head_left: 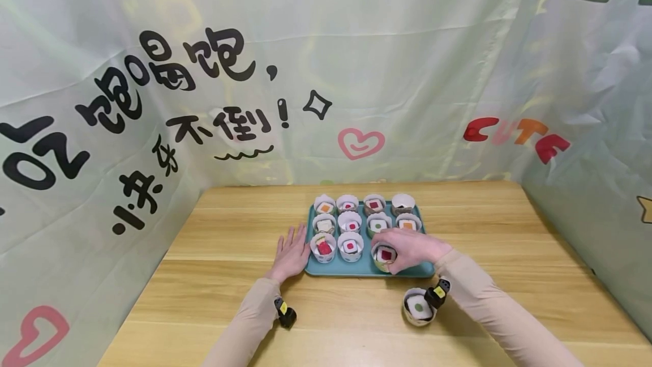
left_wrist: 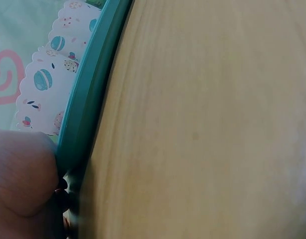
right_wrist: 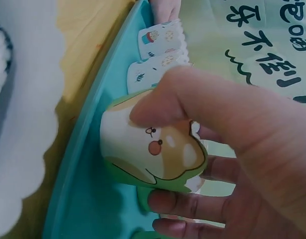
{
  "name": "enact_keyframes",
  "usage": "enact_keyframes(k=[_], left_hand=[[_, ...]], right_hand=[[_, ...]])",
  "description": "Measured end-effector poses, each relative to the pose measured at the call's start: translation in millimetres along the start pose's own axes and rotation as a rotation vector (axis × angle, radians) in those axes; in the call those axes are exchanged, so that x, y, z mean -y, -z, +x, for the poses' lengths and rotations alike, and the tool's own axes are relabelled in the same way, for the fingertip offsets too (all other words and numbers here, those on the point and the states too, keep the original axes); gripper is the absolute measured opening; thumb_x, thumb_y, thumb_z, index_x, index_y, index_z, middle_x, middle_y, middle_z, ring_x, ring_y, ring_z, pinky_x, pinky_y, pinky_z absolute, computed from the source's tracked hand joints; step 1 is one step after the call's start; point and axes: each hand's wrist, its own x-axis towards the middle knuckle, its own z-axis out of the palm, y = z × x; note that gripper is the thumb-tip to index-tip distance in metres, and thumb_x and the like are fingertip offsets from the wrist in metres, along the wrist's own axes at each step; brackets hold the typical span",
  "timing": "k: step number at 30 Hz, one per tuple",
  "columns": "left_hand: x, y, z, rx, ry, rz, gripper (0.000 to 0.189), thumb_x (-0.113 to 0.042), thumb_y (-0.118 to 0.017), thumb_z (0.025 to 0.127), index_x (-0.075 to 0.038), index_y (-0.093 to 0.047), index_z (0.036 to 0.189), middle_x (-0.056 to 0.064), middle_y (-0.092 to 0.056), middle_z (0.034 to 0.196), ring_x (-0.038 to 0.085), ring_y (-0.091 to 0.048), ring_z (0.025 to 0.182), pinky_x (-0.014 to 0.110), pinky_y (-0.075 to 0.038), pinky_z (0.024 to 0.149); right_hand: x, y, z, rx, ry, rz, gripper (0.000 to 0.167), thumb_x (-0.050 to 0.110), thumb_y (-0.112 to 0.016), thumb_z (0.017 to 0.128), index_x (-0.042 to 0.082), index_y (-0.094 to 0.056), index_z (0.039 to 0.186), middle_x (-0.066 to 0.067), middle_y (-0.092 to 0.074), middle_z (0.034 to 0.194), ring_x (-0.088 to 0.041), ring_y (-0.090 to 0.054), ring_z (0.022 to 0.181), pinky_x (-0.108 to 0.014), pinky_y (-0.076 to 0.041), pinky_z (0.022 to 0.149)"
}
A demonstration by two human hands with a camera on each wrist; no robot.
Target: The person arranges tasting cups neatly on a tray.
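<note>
My right hand [head_left: 407,246] grips a paper baking cup [right_wrist: 153,144] printed with a cartoon animal on green, thumb on one side and fingers round the other. Inside this cup the head view shows a white square piece with a dark red centre. It is over the front row of a teal tray [head_left: 367,269], right of two white patterned cups [head_left: 350,247]. My left hand [head_left: 291,254] lies with fingers extended along the tray's left edge. In the left wrist view the tray rim [left_wrist: 85,94] runs beside that hand.
More filled cups stand in rows on the tray, among them one with an orange-centred piece [head_left: 325,207]. Another cup with a green-dotted white piece [head_left: 419,307] stands on the wooden table [head_left: 204,310] in front of the tray, beside my right wrist. Printed fabric [head_left: 407,72] walls the table in.
</note>
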Motion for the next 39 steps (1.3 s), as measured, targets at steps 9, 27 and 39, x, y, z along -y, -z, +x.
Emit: enact_keyframes(k=[9, 27, 39], left_hand=[[2.4, -3.4, 1.2, -0.014, -0.006, -0.012, 0.059, -0.026, -0.034, 0.107, -0.004, -0.021, 0.16, 0.013, -0.019, 0.17, 0.038, -0.008, 0.158, 0.06, 0.0, 0.127], [-3.2, 2.9, -1.8, 0.013, 0.005, 0.029, 0.057, -0.025, -0.034, 0.109, -0.003, -0.023, 0.16, 0.013, -0.02, 0.169, 0.038, -0.01, 0.158, 0.062, -0.004, 0.126], [-2.4, 2.6, -1.4, 0.01, 0.001, 0.034, 0.056, -0.025, -0.033, 0.109, -0.003, -0.023, 0.16, 0.013, -0.02, 0.169, 0.038, -0.01, 0.158, 0.062, -0.004, 0.126]], right_hand=[[-2.9, -0.5, -2.4, -0.009, -0.062, 0.03, 0.05, 0.016, -0.082, 0.078, 0.011, -0.064, 0.125, -0.007, -0.066, 0.127, -0.026, -0.063, 0.116, -0.046, -0.055, 0.096], [2.9, 2.9, -3.9, -0.105, -0.169, -0.094, 0.05, 0.024, -0.087, 0.076, 0.017, -0.067, 0.122, -0.014, -0.064, 0.133, -0.034, -0.067, 0.108, -0.061, -0.051, 0.096], [0.3, 0.5, -3.5, -0.164, -0.156, -0.14, 0.046, 0.024, -0.087, 0.076, 0.019, -0.068, 0.118, -0.013, -0.067, 0.129, -0.031, -0.068, 0.105, -0.061, -0.051, 0.095]])
